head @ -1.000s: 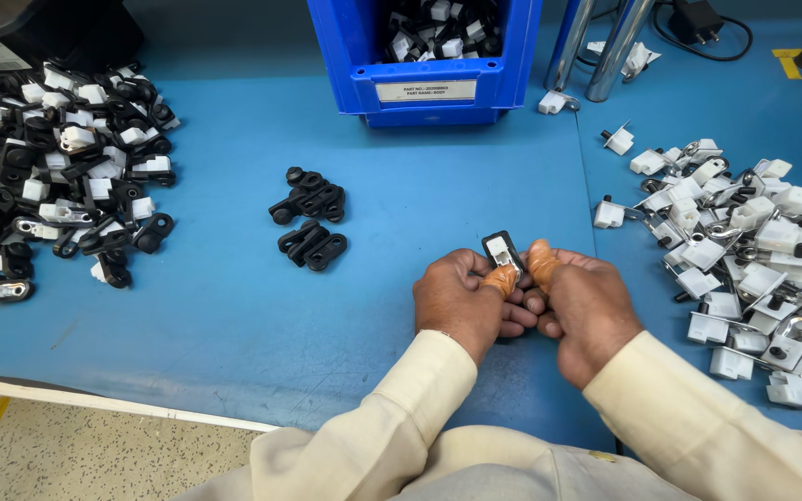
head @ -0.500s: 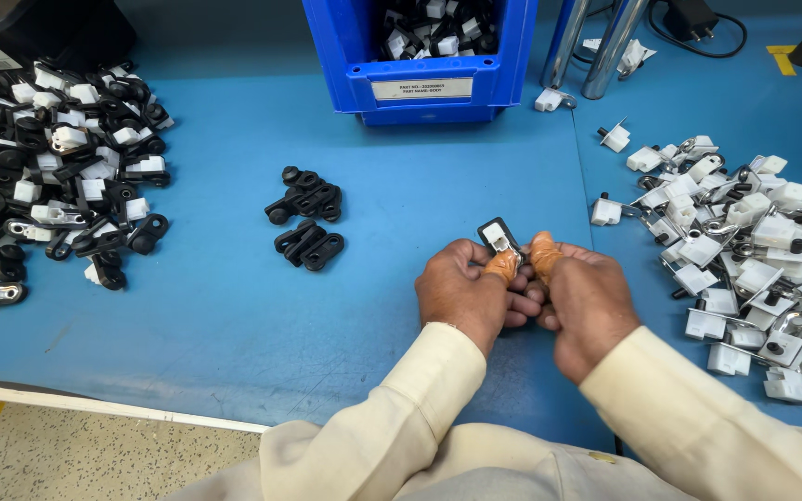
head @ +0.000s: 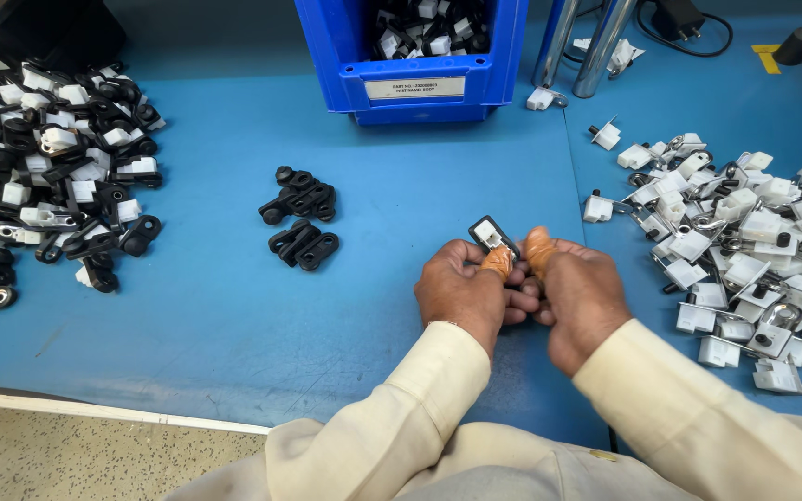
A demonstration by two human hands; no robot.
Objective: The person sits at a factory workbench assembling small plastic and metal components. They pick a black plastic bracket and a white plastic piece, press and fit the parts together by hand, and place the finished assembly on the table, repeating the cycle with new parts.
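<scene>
We hold a small black plastic clip with a white insert point(head: 491, 233) between both hands above the blue work desk point(head: 234, 306), close to the middle of its near edge. Our left hand point(head: 464, 292) is curled nearly shut, its thumb, capped in an orange rubber finger cot point(head: 498, 261), pressing against the lower side of the clip. Our right hand point(head: 579, 299) is curled the same way, and its own orange-capped fingertip point(head: 539, 250) touches the clip's right end. The two hands meet, fingers folded against each other below the part. Both arms wear cream-coloured long sleeves point(head: 420, 390).

Just left of the hands, toward the middle of the desk, lie two small clusters of plain black plastic link pieces point(head: 300, 221), well apart from our fingers. Along the left edge spreads a wide heap of black clips fitted with white and metal inserts point(head: 48, 176). Along the right edge lies a heap of white plastic blocks with small metal rings point(head: 744, 241), its nearest pieces just beside our right hand. At the far edge stands a blue plastic bin point(head: 420, 56) holding more black and white parts, and two shiny metal tubes point(head: 577, 42) rise beside it.
</scene>
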